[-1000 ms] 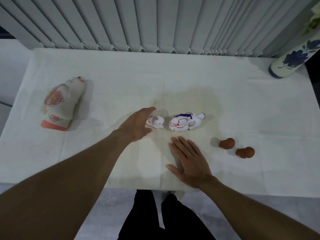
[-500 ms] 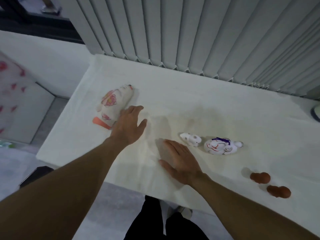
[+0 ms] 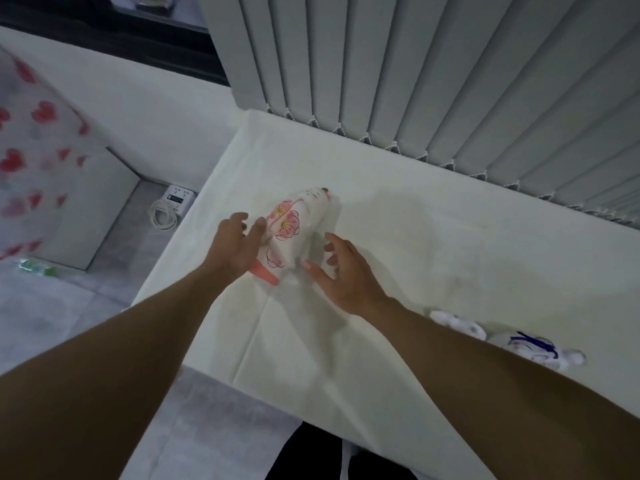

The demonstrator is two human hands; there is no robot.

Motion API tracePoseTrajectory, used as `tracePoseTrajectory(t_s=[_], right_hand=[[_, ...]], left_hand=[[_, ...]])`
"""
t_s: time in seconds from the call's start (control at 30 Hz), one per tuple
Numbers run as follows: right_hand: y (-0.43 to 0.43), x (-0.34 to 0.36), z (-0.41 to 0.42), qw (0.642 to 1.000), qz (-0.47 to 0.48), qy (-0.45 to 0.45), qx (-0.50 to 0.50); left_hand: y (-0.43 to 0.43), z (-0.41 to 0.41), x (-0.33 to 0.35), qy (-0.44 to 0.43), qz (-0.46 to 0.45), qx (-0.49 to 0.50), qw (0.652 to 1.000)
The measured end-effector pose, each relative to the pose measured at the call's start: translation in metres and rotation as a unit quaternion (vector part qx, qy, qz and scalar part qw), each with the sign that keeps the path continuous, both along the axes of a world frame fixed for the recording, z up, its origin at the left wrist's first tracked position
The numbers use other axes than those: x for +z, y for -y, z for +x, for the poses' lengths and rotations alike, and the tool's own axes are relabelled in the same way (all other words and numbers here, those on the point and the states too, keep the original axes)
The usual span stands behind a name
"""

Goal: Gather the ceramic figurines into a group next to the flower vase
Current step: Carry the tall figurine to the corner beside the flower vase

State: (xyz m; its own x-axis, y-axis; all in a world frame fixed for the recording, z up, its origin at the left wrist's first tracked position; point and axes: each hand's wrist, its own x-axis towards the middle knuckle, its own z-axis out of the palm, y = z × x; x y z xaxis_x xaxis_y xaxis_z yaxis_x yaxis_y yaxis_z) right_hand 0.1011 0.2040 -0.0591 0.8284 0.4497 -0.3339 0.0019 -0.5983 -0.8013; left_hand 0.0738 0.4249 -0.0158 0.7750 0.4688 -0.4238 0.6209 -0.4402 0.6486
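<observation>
Head view: a person's left hand (image 3: 239, 245) and right hand (image 3: 341, 271), fingers spread and holding nothing, close in on either side of a large flower-painted ceramic figurine (image 3: 294, 233) lying tilted near the left edge of the white-clothed table (image 3: 433, 244). A firm two-handed grip around the body looks the safest lift. Two small white figurines (image 3: 502, 341) sit well apart to the right, partly behind the right forearm. The vase is out of view; open cloth stretches rightward along the blinds (image 3: 450, 81).
</observation>
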Motion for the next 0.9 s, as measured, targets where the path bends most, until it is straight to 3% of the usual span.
tracePoseTrajectory(t_s=[0.17, 0.27, 0.6, 0.8, 0.9], right_hand=[[-0.040, -0.002, 0.013, 0.990, 0.068, -0.100, -0.072], [-0.054, -0.003, 0.017, 0.978, 0.092, -0.145, -0.116], [-0.057, 0.006, 0.023, 0.954, 0.142, -0.202, -0.171], [-0.047, 0.017, 0.024, 0.957, 0.168, -0.163, -0.173], [-0.041, 0.023, 0.025, 0.966, 0.171, -0.098, -0.168]], left_hand=[[-0.008, 0.013, -0.008, -0.065, -0.216, 0.001, 0.974], [-0.011, 0.019, -0.008, -0.073, -0.283, 0.016, 0.956], [-0.004, 0.030, -0.005, -0.066, -0.301, -0.034, 0.951], [0.001, 0.029, 0.006, -0.012, -0.271, -0.049, 0.961], [0.004, 0.032, 0.015, 0.018, -0.247, -0.090, 0.965]])
